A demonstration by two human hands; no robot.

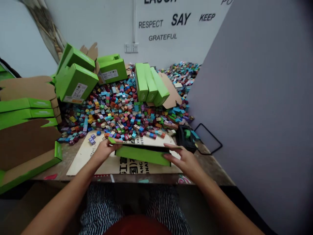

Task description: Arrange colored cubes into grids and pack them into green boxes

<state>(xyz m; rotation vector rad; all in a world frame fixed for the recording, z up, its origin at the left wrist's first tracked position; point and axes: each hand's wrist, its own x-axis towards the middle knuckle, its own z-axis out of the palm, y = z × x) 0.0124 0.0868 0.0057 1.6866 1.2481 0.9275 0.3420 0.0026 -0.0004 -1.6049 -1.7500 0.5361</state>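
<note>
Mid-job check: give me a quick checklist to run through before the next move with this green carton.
1. Grip: ok. The left hand and right hand each hold one end of the green carton.
2. Carton contents: cannot tell. The inside isn't visible from this view.
3. Work surface: ok. The printed cardboard sheet lies flat on the wooden table.
4. Sheet free of strays: not ok. A few loose coloured cubes lie on it, and the main pile reaches its far edge.
</note>
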